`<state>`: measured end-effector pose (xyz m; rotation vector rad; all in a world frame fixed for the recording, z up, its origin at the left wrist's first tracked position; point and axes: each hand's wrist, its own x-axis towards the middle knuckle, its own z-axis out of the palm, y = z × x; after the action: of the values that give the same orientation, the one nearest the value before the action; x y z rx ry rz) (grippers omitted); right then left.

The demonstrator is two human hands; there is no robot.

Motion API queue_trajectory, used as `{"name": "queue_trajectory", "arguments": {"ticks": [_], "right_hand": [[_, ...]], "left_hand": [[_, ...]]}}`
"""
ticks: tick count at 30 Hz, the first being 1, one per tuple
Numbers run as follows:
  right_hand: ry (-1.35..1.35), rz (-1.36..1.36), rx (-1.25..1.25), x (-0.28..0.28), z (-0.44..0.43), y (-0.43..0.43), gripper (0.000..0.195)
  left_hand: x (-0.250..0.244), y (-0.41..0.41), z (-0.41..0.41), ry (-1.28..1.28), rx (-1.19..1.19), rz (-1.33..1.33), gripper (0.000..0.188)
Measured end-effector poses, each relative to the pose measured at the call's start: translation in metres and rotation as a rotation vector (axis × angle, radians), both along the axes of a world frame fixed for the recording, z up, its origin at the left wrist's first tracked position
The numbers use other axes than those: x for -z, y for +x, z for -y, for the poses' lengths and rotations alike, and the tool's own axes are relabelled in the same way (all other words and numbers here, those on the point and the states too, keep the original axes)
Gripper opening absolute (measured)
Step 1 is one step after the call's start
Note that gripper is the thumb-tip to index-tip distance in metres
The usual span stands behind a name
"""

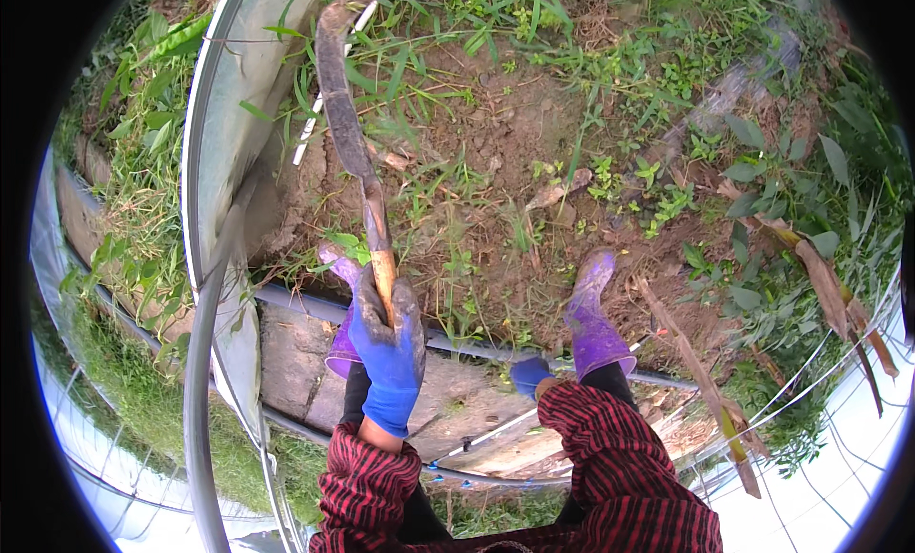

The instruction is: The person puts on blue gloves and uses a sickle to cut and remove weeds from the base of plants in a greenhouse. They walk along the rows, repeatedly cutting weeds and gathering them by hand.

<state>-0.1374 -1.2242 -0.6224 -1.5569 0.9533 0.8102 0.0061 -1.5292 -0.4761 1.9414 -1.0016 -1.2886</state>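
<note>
My left hand (pixel 392 346), in a muddy blue work glove, grips the wooden handle (pixel 384 278) of a sickle. The sickle's curved, dirt-stained blade (pixel 342 99) points away from me, its hooked tip turned right, above weeds and soil. My right hand (pixel 529 376), also blue-gloved, hangs low beside my right leg. Its fingers are too hard to make out, and no tool shows in it. Purple rubber boots (pixel 592 324) are on my feet, standing apart on muddy ground.
Bare soil (pixel 493 117) with grass and weeds lies ahead. Left of me stand a plastic-sheet wall (pixel 232 103) and a bent grey pipe (pixel 204 381). Dry stalks (pixel 704 381) and leafy plants (pixel 779 174) are on the right. A hose (pixel 472 349) runs along concrete slabs (pixel 297 353).
</note>
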Motion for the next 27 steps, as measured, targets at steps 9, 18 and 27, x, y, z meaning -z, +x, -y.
{"name": "queue_trajectory", "arguments": {"ticks": [9, 18, 27], "right_hand": [[-1.136, 0.037, 0.620, 0.079, 0.333, 0.002, 0.024], [-0.515, -0.203, 1.368, 0.093, 0.303, 0.014, 0.025], [-0.430, -0.358, 0.987, 0.107, 0.280, 0.057, 0.027]], "left_hand": [[-0.019, 0.002, 0.006, 0.060, 0.051, -0.015, 0.043], [-0.017, 0.009, 0.005, 0.081, 0.058, 0.006, 0.038], [-0.027, -0.002, 0.010, 0.093, 0.115, 0.032, 0.039]]}}
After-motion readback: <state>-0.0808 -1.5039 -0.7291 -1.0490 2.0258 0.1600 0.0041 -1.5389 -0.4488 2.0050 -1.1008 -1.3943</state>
